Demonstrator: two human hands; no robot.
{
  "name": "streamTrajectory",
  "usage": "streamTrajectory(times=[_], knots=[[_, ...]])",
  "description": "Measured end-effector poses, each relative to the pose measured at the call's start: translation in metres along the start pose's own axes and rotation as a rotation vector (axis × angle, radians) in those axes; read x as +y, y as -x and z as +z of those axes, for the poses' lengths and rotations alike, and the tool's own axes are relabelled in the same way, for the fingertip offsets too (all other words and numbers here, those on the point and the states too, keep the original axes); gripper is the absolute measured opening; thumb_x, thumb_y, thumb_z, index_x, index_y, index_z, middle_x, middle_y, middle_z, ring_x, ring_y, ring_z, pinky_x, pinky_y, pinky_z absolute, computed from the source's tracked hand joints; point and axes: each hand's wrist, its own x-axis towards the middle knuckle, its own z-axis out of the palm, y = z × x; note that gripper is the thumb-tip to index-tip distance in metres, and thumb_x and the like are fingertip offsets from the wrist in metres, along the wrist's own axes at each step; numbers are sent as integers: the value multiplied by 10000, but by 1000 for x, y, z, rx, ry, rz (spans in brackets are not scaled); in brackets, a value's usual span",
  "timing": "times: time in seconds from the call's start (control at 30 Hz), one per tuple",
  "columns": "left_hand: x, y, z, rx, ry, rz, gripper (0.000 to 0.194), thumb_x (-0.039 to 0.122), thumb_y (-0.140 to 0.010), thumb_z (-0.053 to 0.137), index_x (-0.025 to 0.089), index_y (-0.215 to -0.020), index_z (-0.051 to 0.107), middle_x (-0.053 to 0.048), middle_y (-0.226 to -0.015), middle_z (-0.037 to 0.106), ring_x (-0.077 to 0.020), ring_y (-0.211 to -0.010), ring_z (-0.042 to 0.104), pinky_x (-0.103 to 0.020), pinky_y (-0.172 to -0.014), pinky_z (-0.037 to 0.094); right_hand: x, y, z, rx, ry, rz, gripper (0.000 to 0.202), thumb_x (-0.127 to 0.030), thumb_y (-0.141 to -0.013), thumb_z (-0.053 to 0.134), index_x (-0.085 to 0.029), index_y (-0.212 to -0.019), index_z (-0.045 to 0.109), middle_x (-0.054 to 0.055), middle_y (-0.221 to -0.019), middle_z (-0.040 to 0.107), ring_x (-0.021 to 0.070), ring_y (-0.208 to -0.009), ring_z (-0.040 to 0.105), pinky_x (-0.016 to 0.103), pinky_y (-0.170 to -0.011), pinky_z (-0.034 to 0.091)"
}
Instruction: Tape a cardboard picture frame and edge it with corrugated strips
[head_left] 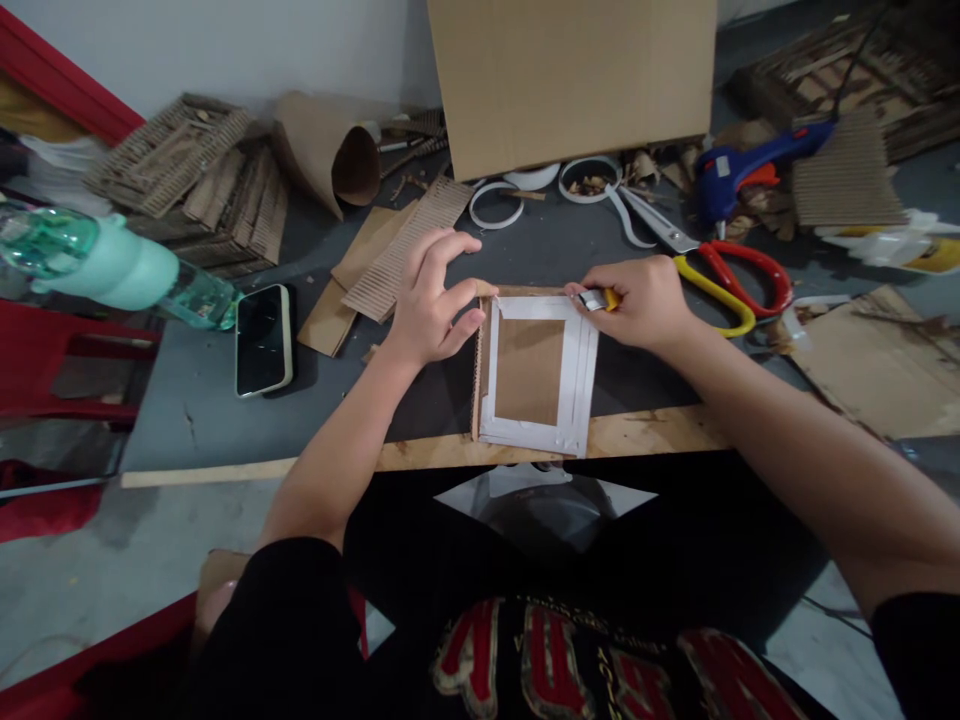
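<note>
In front of me a small cardboard piece [529,370] with a white tape border [574,370] lies at the table's front edge, its corner sticking slightly past it. My left hand [439,300] is at its upper left corner, fingers spread and bent, a fingertip touching or just over the corner. My right hand [637,300] is closed round a yellow utility knife [602,299], its metal end pointing left at the piece's upper right corner. Most of the knife is hidden in the palm.
Scissors [720,270] with red and yellow handles, a blue glue gun [750,170] and tape rolls [496,205] lie behind. To the left are a phone [263,340], a bottle [112,265] and stacked cardboard [217,200]. A large cardboard sheet [574,80] stands at the back.
</note>
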Motion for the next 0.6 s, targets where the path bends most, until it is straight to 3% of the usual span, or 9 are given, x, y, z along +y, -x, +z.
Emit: streamTrajectory(times=[0.07,0.13,0.2,0.27,0.37,0.47,0.6], knots=[[3,4,8,78,36,-51,736,912,-944,494,275,-1068,841,-177,-1517,650,-426,-1510,496,-597,-1297,391,0,0,0,2,0,10,628,-758,-1037,387,-271,-764,673,81,-652,627,238,-628,579,405,-624,327],[2,8,18,226,108,-96,711,900,-953,502,306,-1212,794,-147,-1565,612,-402,-1517,503,-557,-1220,462,0,-1,-1,2,6,21,569,-693,-1040,413,-267,-773,677,81,-651,622,240,-632,579,407,-629,330],[-5,10,28,390,232,-135,648,861,-966,547,377,-1369,701,-93,-1567,617,-345,-1464,574,-486,-1119,533,1,0,-1,-6,29,35,501,-637,-1030,454,-268,-780,684,80,-656,623,244,-644,586,406,-633,328],[-16,9,34,456,376,-203,568,804,-982,601,415,-1390,672,-55,-1489,682,-285,-1331,680,-414,-991,584,2,0,0,-20,54,44,450,-602,-1019,489,-272,-790,692,79,-664,629,252,-665,601,404,-636,323],[-30,5,36,343,543,-342,485,739,-955,722,346,-1234,776,-52,-1235,799,-228,-1067,773,-338,-827,598,3,1,0,-33,62,36,423,-582,-1021,494,-277,-807,696,81,-682,647,259,-691,619,403,-638,324],[-33,2,34,204,641,-389,428,679,-882,859,300,-1080,856,-30,-1010,832,-166,-847,756,-286,-747,590,2,1,-1,-32,56,28,463,-611,-1039,468,-282,-802,690,83,-691,655,259,-696,623,405,-640,326],[-24,-1,32,167,710,-393,377,654,-831,922,313,-988,893,-11,-964,851,-140,-799,744,-262,-742,607,-1,1,-2,-47,53,44,508,-647,-1048,453,-274,-822,713,87,-700,664,259,-690,622,408,-641,330]])
